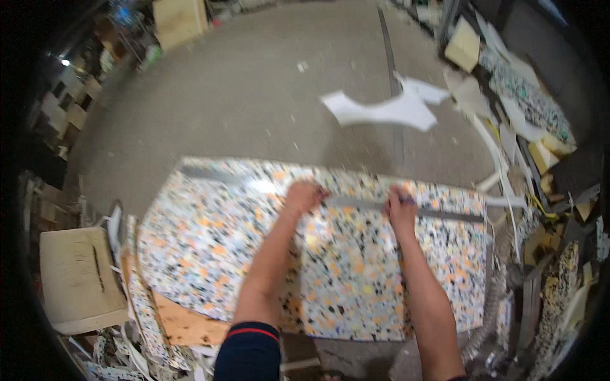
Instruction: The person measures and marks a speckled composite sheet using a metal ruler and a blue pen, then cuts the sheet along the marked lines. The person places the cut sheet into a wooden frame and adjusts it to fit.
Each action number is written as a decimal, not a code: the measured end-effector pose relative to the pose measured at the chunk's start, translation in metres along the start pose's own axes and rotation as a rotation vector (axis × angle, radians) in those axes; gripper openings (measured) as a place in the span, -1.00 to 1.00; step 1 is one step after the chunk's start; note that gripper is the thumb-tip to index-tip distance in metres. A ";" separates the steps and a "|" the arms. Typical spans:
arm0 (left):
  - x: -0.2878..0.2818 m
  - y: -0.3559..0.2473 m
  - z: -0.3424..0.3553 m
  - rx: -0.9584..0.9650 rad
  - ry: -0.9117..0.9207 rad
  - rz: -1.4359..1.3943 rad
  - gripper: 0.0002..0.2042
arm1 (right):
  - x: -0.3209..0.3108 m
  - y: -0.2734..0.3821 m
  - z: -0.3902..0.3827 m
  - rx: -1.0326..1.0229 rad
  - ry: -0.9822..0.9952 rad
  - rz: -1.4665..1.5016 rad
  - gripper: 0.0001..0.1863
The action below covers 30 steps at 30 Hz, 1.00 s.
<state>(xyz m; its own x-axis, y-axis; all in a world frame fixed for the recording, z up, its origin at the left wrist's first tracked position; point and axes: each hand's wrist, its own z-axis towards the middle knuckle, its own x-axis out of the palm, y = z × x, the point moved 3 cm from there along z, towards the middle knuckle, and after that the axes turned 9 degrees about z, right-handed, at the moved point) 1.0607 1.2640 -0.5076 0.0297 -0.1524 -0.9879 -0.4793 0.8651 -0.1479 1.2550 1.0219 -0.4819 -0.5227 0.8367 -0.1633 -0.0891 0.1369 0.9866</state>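
A large speckled foam sheet (356, 267) in white, orange, black and grey lies in front of me, with one curved left end. Across its far part runs a long grey metal ruler (445, 216). My left hand (305, 196) is closed at the ruler, its fingers bent and pressed down on the strip. Farther right, my right hand (400, 204) is closed around a small dark purple pen-like thing (406, 199), close to the ruler's edge. Most of that thing is hidden by the fingers, and blur hides its tip.
A white foam offcut (381, 113) lies on the grey floor (241, 95) beyond the sheet. Foam scraps (527, 95) pile up along the right. At left stand a beige foam block (82, 279) and a wooden board (187, 320), partly under the sheet.
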 end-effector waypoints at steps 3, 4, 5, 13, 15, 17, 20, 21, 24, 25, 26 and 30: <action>-0.062 -0.022 -0.037 0.024 0.029 -0.032 -0.48 | -0.024 0.077 -0.074 -0.384 0.197 -0.689 -0.51; -0.089 -0.032 -0.057 0.013 0.024 -0.035 -0.47 | -0.033 0.114 -0.094 -0.571 0.197 -0.787 -0.49; -0.116 -0.043 -0.078 0.001 0.024 -0.038 -0.46 | -0.042 0.149 -0.116 -0.755 0.193 -0.882 -0.48; -0.232 -0.116 -0.217 0.256 -0.616 -0.039 -0.76 | -0.144 0.187 -0.291 -0.318 0.459 -0.713 -0.43; -0.239 -0.141 -0.234 0.229 -0.848 -0.036 -0.72 | -0.169 0.186 -0.288 -0.415 0.348 -0.676 -0.45; -0.201 -0.162 -0.273 0.296 -0.649 -0.150 -0.70 | -0.182 0.191 -0.314 -0.355 0.239 -0.626 -0.48; -0.097 -0.192 -0.327 0.445 -0.225 -0.199 -0.72 | -0.190 0.159 -0.322 -0.208 0.143 -0.605 -0.50; -0.073 -0.209 -0.337 0.508 -0.143 -0.153 -0.73 | -0.199 0.150 -0.337 -0.157 0.062 -0.586 -0.51; -0.042 -0.243 -0.334 0.525 -0.047 0.119 -0.77 | -0.237 0.136 -0.362 -0.179 -0.154 -0.510 -0.57; -0.036 -0.242 -0.331 0.503 -0.030 0.222 -0.78 | -0.248 0.135 -0.373 -0.175 -0.212 -0.513 -0.57; -0.034 -0.242 -0.334 0.562 -0.073 0.173 -0.81 | -0.259 0.137 -0.383 -0.173 -0.268 -0.517 -0.57; -0.059 -0.222 -0.314 0.583 -0.124 0.144 -0.81 | -0.290 0.164 -0.395 -0.038 -0.369 -0.446 -0.58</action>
<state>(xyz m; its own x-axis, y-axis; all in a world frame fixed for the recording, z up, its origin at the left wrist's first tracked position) 0.8903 0.9313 -0.4016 0.1190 0.0120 -0.9928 0.0716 0.9972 0.0206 1.0570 0.5920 -0.2743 -0.0979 0.8331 -0.5443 -0.2663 0.5051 0.8210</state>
